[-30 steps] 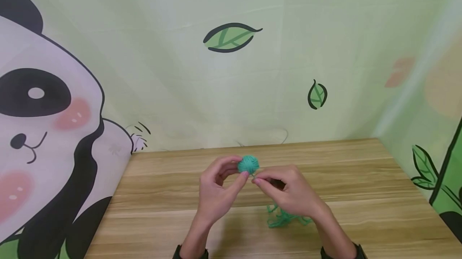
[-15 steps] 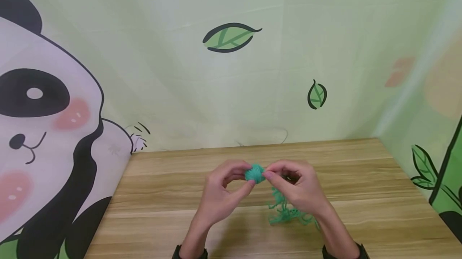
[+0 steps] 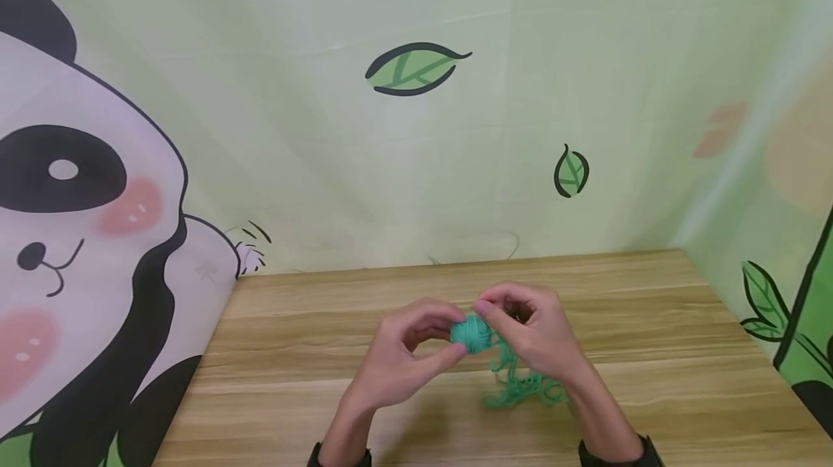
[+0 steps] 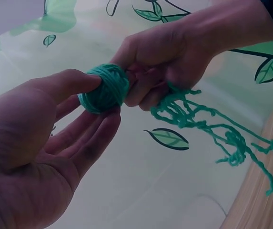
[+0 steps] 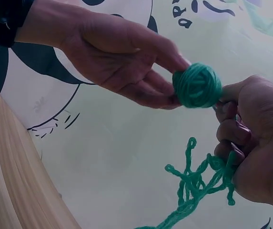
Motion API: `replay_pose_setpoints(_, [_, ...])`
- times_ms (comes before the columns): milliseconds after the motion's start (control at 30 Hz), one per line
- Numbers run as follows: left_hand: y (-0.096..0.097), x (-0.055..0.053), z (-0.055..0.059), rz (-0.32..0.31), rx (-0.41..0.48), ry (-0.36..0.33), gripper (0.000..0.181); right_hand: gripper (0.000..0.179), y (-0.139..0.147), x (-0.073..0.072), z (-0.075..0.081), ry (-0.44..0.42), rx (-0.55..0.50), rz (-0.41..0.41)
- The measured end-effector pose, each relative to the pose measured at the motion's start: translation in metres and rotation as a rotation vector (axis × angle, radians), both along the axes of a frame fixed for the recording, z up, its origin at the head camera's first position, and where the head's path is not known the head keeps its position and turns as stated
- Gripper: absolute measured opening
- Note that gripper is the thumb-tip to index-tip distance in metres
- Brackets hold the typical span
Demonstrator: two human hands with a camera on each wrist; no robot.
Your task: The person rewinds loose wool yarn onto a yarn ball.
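Over the bench [image 3: 293, 351], a yarn ball [image 3: 471, 335], seemingly mid-winding.
The left hand [image 3: 405, 362] pinches it between thumb and fingertips; the right hand [image 3: 536, 330], curled around loose yarn [image 3: 518, 389], has shifted from the ball's side to its upper edge, probably laying another turn.

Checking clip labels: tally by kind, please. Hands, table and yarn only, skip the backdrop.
Yarn ball: 1
Loose yarn tangle (strands too tangled to count singly): 1
Hands, left hand and right hand: 2
Table: 1
Total: 5
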State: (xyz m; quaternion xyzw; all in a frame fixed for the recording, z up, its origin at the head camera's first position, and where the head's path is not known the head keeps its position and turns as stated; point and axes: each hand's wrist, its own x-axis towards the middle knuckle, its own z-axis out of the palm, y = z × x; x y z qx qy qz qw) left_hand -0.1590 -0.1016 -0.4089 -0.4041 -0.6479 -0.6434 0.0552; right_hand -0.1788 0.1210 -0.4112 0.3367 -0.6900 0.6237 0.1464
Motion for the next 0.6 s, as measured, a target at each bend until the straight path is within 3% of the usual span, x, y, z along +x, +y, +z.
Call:
replay_pose_setpoints(200, [-0.003,-0.005,-0.009,-0.054,0.071,-0.014,0.033,0.019,-0.002,-0.003,-0.003,-0.053,0.05,-0.014])
replay_pose_setpoints(367, [-0.004,-0.005,-0.009,-0.065,0.159,-0.03,0.033,0.019,-0.004,-0.005,-0.005,-0.074,0.087,0.037])
replay_pose_setpoints(467, [-0.004,-0.005,-0.009,-0.012,0.189,-0.04,0.034,0.023,-0.005,-0.007,-0.007,-0.031,0.12,0.075])
replay_pose_setpoints(600, [-0.003,-0.006,-0.008,0.116,0.201,-0.054,0.036,0.026,-0.007,-0.011,-0.011,0.071,0.182,0.085])
